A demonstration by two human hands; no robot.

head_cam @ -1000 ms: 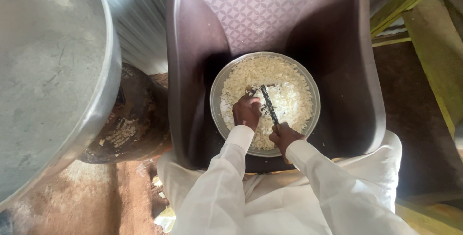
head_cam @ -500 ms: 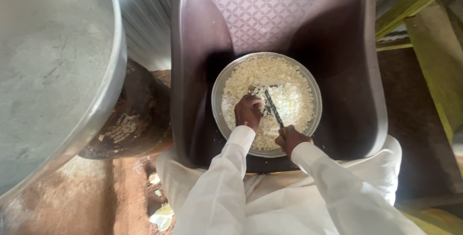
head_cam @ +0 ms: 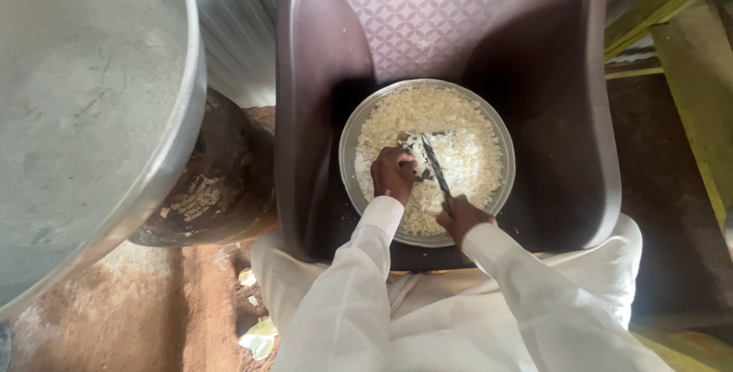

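A round metal bowl (head_cam: 347, 151) full of chopped white pieces (head_cam: 466, 151) sits on the seat of a dark plastic chair (head_cam: 305, 112). My left hand (head_cam: 394, 173) is closed over a small piece inside the bowl, pressing it down among the white bits. My right hand (head_cam: 463, 218) grips the handle of a knife (head_cam: 436, 164), whose blade points away from me and lies beside my left hand's fingers. Both arms wear white sleeves.
A large grey metal basin (head_cam: 92, 105) fills the left side. Beneath it stands a dark, crusted round pot (head_cam: 217, 189) on reddish dirt ground (head_cam: 153, 318) with pale scraps (head_cam: 259, 334). Yellow-green wooden beams (head_cam: 687, 74) run along the right; corrugated sheet lies behind the chair.
The knife blade has shifted slightly beside my left hand; both hands stay in the bowl. The view has drifted a little.
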